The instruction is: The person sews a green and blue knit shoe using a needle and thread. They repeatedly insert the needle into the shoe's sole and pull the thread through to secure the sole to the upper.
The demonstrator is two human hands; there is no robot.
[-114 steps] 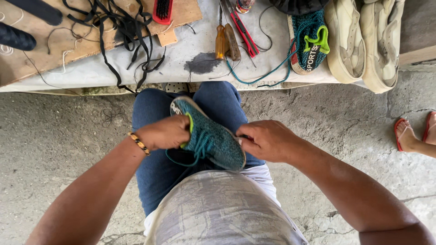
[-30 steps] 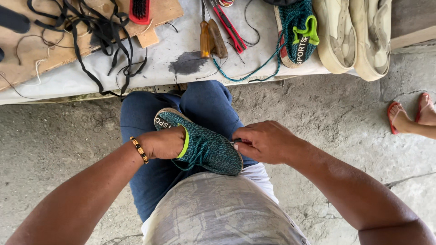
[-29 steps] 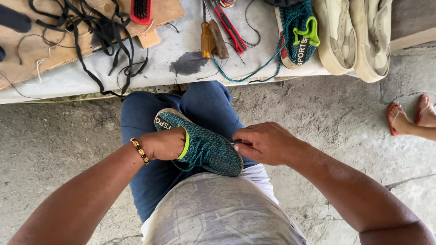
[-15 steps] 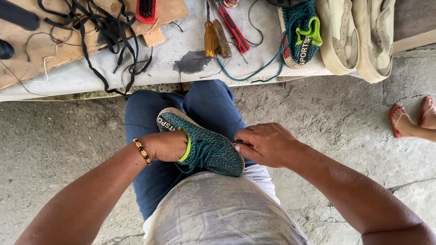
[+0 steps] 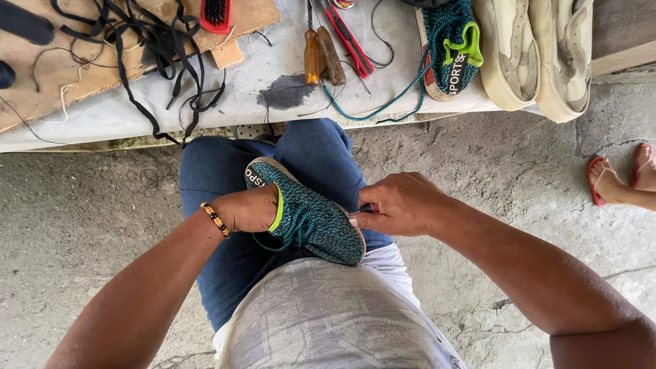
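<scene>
A teal knitted sneaker (image 5: 316,217) with a lime-green collar lies across my lap, on my blue jeans (image 5: 307,154). My left hand (image 5: 247,210) is pushed inside the shoe's opening and holds it; a beaded bracelet (image 5: 214,219) circles that wrist. My right hand (image 5: 400,203) presses against the sole edge near the toe, fingers closed around a small dark tool that is mostly hidden. A loose teal lace hangs below the shoe.
A low workbench (image 5: 273,89) runs along the top, with black laces (image 5: 150,48), a red brush (image 5: 215,14), wooden-handled tools (image 5: 321,55), red pliers (image 5: 348,44), the matching teal sneaker (image 5: 451,48) and pale shoes (image 5: 540,55). Another person's feet in red sandals (image 5: 618,181) stand at right on concrete.
The sneaker has turned slightly on my lap, heel further up and left. My right hand stays at the sole edge; the view shifted a little.
</scene>
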